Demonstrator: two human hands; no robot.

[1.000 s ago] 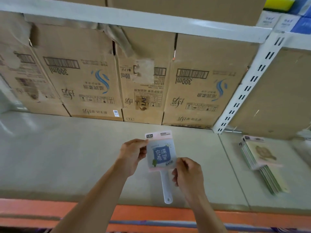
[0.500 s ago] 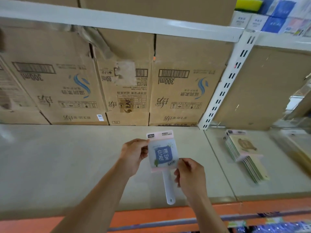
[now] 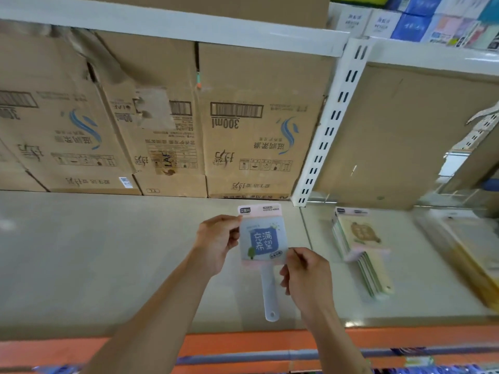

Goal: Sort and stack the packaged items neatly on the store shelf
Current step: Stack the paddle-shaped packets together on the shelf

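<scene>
I am watching the left hand (image 3: 216, 242) pinching the packaged mirror (image 3: 263, 238) by its left edge and the right hand (image 3: 305, 273) pinching its lower right corner, holding it over the shelf (image 3: 108, 265), toward the front edge.

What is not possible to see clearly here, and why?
- Head view: small print on the packaged mirror is too small; left hand and right hand cover two of its edges.
- Head view: stack of packages shows only its top face; that covers the rest.
- Head view: flat items at far right are blurred, cut by the edge.
- Head view: upper-shelf packs, cut by the top edge.
</scene>
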